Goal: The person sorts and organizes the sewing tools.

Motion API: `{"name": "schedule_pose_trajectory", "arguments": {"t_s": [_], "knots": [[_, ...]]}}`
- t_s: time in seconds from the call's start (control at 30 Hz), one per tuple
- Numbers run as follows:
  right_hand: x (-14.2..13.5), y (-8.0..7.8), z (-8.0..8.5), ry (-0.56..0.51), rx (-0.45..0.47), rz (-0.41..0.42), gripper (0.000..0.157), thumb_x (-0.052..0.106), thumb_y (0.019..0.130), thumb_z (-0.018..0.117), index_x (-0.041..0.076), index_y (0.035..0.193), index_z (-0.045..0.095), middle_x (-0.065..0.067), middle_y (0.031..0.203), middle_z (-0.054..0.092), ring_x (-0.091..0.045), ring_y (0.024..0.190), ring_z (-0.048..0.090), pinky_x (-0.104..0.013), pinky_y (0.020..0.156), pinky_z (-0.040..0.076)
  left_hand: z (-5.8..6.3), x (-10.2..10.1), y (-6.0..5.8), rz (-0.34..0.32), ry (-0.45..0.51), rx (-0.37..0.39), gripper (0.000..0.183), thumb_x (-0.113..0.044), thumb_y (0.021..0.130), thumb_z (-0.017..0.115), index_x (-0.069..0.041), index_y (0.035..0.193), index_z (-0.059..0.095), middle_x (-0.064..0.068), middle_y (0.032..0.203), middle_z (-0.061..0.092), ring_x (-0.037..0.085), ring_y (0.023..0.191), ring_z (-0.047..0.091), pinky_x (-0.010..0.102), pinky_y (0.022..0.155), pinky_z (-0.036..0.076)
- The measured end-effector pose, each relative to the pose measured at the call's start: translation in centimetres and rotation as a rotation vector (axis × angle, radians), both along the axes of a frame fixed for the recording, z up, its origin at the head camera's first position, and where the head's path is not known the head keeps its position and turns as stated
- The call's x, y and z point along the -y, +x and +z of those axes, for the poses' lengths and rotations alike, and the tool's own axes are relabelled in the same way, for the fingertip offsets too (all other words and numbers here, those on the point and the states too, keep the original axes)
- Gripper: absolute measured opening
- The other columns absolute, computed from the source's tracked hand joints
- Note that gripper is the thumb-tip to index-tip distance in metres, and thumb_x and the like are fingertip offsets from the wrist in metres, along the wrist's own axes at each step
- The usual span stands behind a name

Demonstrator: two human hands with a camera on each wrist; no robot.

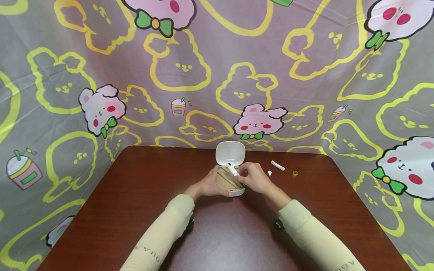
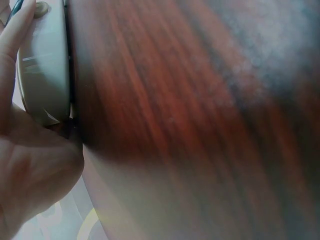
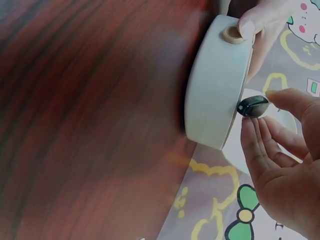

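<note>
A white rounded case stands on the table with its lid raised at the back. Its beige inside shows slanting grooves. My left hand grips the case at its left side and front, the thumb by a round tan button in the right wrist view. Over the case's right part, my right hand pinches a slim white stick with a dark upper tip. Its glossy black end sits between thumb and fingertips in the right wrist view. Whether the stick touches the case is unclear.
Right of the case on the brown table lie a small white piece, a short pinkish-white tube and a small yellowish ring. A patterned cloth hangs behind the table and along its sides.
</note>
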State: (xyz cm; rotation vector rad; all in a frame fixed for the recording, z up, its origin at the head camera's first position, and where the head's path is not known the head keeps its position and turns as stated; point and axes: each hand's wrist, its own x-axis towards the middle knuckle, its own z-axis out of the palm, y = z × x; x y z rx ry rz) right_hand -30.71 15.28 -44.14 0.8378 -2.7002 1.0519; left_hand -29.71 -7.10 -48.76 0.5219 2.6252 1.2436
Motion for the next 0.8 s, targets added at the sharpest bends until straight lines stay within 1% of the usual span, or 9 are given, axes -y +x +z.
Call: {"name": "schedule_pose_trajectory", "arguments": {"t_s": [0.1, 0.23, 0.3, 0.47, 0.57, 0.67, 0.8], "knots": [[0.4, -0.2, -0.1, 0.0, -0.001, -0.007, 0.007, 0.005, 0.078, 0.076, 0.009, 0.083, 0.074, 0.002, 0.078, 0.069, -0.008, 0.071, 0.063, -0.026, 0.064, 0.052, 0.3, 0.0, 0.1, 0.0, 0.015, -0.003, 0.111, -0.043, 0.068, 0.094, -0.007, 0.149, 0.027, 0.017, 0.138, 0.042, 0.028, 0.122, 0.048, 0.043, 0.104, 0.04], [0.8, -0.5, -0.4, 0.0, -0.003, -0.008, 0.006, 0.008, 0.08, 0.078, 0.011, 0.08, 0.073, 0.004, 0.075, 0.068, -0.009, 0.07, 0.062, -0.027, 0.063, 0.051, 0.1, -0.1, 0.0, -0.004, -0.015, 0.0, 0.109, -0.043, 0.07, 0.092, -0.009, 0.149, 0.025, 0.015, 0.138, 0.041, 0.025, 0.12, 0.048, 0.038, 0.102, 0.04], [1.0, -0.6, -0.5, 0.0, -0.007, -0.01, 0.008, 0.009, 0.081, 0.078, 0.012, 0.077, 0.072, 0.005, 0.074, 0.067, -0.009, 0.07, 0.061, -0.027, 0.062, 0.051, 0.1, -0.1, 0.0, -0.004, -0.013, 0.003, 0.108, -0.043, 0.07, 0.092, -0.009, 0.148, 0.025, 0.015, 0.137, 0.041, 0.024, 0.119, 0.048, 0.038, 0.101, 0.041], [1.2, -0.5, -0.8, 0.018, -0.023, -0.015, 0.009, 0.009, 0.081, 0.079, 0.012, 0.078, 0.072, 0.005, 0.075, 0.067, -0.008, 0.07, 0.062, -0.027, 0.063, 0.051, 0.3, 0.0, 0.1, -0.011, 0.025, 0.004, 0.108, -0.041, 0.069, 0.094, -0.007, 0.147, 0.028, 0.016, 0.136, 0.042, 0.027, 0.119, 0.048, 0.041, 0.101, 0.041], [1.4, -0.4, -0.9, 0.025, -0.038, -0.015, 0.008, 0.009, 0.081, 0.08, 0.012, 0.079, 0.073, 0.004, 0.076, 0.068, -0.009, 0.072, 0.063, -0.027, 0.065, 0.052, 0.4, 0.0, 0.1, -0.016, 0.008, 0.001, 0.108, -0.041, 0.07, 0.093, -0.007, 0.148, 0.027, 0.016, 0.137, 0.041, 0.026, 0.12, 0.048, 0.04, 0.102, 0.041], [1.6, -0.3, -0.9, 0.039, -0.055, -0.018, 0.009, 0.008, 0.079, 0.079, 0.012, 0.077, 0.072, 0.004, 0.076, 0.067, -0.011, 0.072, 0.062, -0.028, 0.065, 0.051, 0.4, 0.0, 0.1, -0.016, -0.008, -0.01, 0.107, -0.041, 0.07, 0.092, -0.007, 0.148, 0.027, 0.016, 0.137, 0.042, 0.026, 0.119, 0.048, 0.039, 0.101, 0.041], [1.8, -0.2, -1.0, 0.084, -0.069, -0.028, 0.012, 0.007, 0.076, 0.077, 0.013, 0.073, 0.068, 0.005, 0.072, 0.063, -0.012, 0.07, 0.057, -0.028, 0.062, 0.048, 0.4, 0.0, 0.1, -0.014, 0.01, -0.002, 0.108, -0.041, 0.07, 0.093, -0.006, 0.148, 0.027, 0.016, 0.137, 0.042, 0.026, 0.119, 0.048, 0.04, 0.101, 0.041]]}}
